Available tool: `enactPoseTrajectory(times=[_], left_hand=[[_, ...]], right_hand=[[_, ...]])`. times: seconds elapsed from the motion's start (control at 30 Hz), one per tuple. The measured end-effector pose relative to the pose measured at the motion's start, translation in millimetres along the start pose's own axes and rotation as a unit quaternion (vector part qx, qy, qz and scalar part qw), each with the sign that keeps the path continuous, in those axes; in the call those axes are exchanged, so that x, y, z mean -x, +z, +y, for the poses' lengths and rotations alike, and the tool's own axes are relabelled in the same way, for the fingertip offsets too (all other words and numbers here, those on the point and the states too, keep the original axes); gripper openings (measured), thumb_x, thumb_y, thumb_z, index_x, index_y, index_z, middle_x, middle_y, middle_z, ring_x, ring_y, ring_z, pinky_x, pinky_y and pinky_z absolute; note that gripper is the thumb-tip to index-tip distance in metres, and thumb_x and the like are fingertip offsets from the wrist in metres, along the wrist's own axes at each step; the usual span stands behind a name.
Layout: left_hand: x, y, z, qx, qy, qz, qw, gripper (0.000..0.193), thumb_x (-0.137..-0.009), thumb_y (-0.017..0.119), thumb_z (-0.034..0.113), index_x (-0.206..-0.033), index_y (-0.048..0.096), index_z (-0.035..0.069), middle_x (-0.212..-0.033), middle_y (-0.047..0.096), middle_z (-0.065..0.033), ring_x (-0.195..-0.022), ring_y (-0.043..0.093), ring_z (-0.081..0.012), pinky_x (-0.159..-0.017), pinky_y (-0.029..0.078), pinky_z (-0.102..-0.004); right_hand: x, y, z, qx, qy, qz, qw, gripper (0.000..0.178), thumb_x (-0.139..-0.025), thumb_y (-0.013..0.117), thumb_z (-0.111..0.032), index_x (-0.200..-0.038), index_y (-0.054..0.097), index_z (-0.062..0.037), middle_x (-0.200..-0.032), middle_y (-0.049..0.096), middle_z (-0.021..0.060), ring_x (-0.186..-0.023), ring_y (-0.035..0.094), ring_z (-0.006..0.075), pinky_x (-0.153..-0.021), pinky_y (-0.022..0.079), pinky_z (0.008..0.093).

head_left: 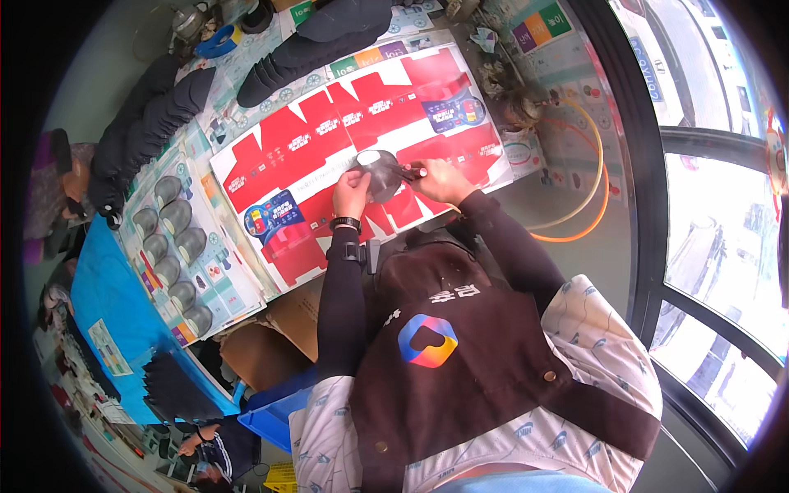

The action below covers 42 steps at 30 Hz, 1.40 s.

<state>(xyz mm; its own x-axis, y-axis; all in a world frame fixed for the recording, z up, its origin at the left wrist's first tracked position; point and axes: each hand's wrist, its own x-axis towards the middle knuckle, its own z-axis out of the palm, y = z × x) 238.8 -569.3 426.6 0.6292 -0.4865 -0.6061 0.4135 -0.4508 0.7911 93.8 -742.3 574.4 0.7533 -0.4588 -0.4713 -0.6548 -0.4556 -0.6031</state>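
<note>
Patterned printed paper covers the worktop point(223, 283), and on it lies a large red-and-white sheet point(329, 103), with a window point(707, 246) well apart from the sheet's right side. Over the sheet's near half, about midway along it, is the dark rounded piece point(381, 181) that I am working on; it has a pale oval patch at its top, and whether it is a cup or a moulded shell I cannot tell. My left grip point(352, 197) is closed on its left edge, fingers and thumb pinching it. My right grip point(444, 182) is wrapped around a small dark hand tool point(408, 172), whose front end sits right against the piece or just beside it; actual contact is unclear. Left of the sheet lie loose grey rounded shells point(176, 218), while overlapping dark insole-shaped pieces point(316, 53) line its far side. Right of the sheet hang a yellow hose point(600, 148) and an orange hose point(559, 239); I cannot make out where either ends. I judge the step in hand to be fine two-handed work on this one piece, and the next move seems to call for a steady left pinch while the right wrist guides the tool in small, controlled turns.
</note>
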Motion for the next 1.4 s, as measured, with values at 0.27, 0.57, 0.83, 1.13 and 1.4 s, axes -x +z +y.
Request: enactPoseTrajectory(times=[0.27,0.57,0.83,1.13,1.4], left_hand=[[-1.1,5.8,3.5,-0.008,0.007,-0.002,1.0,0.039,-0.093,0.076,0.021,-0.118,0.061,-0.004,-0.099,0.073,-0.0114,-0.075,0.07,-0.0157,-0.063,0.059,-0.029],[-5.3,-0.8,-3.9,0.0,-0.014,0.01,1.0,0.038,-0.094,0.076,0.021,-0.119,0.06,-0.004,-0.099,0.072,-0.0121,-0.077,0.07,-0.0168,-0.061,0.059,-0.0299],[-6.9,2.9,-6.3,-0.009,0.028,0.025,0.999,0.04,-0.089,0.079,0.025,-0.114,0.065,-0.003,-0.094,0.075,-0.0114,-0.07,0.071,-0.0159,-0.059,0.058,-0.0299],[-14.3,-6.4,-13.6,-0.035,0.013,0.045,0.998,0.037,-0.092,0.077,0.024,-0.115,0.066,-0.002,-0.093,0.075,-0.011,-0.07,0.071,-0.0159,-0.058,0.056,-0.0295],[-10.0,-11.3,-3.8,-0.026,-0.026,0.015,0.999,0.036,-0.098,0.07,0.022,-0.122,0.059,-0.002,-0.103,0.073,-0.0123,-0.074,0.071,-0.016,-0.06,0.057,-0.0271]], right_hand=[[-2.2,-2.0,19.8,0.023,0.017,0.002,1.0,0.031,-0.088,0.053,-0.02,-0.105,0.07,-0.0011,-0.098,0.069,0.0293,-0.098,0.064,0.0488,-0.088,0.052,0.0547],[-0.9,-9.0,-1.9,-0.014,0.008,0.02,1.0,0.033,-0.088,0.057,-0.023,-0.108,0.071,-0.0019,-0.097,0.069,0.0298,-0.099,0.065,0.0474,-0.088,0.052,0.0528],[-5.5,-4.4,11.8,-0.018,0.009,0.063,0.998,0.029,-0.087,0.052,-0.019,-0.102,0.07,-0.0016,-0.094,0.067,0.0321,-0.096,0.065,0.049,-0.087,0.051,0.0571],[-6.4,6.9,4.3,-0.126,-0.034,0.067,0.989,0.033,-0.088,0.059,-0.028,-0.104,0.071,-0.0017,-0.095,0.068,0.0296,-0.097,0.065,0.0481,-0.085,0.052,0.0539],[-24.9,-3.7,7.9,-0.002,-0.037,-0.047,0.998,0.04,-0.087,0.067,-0.025,-0.122,0.07,-0.0058,-0.104,0.072,0.0239,-0.102,0.069,0.041,-0.086,0.056,0.0467]])
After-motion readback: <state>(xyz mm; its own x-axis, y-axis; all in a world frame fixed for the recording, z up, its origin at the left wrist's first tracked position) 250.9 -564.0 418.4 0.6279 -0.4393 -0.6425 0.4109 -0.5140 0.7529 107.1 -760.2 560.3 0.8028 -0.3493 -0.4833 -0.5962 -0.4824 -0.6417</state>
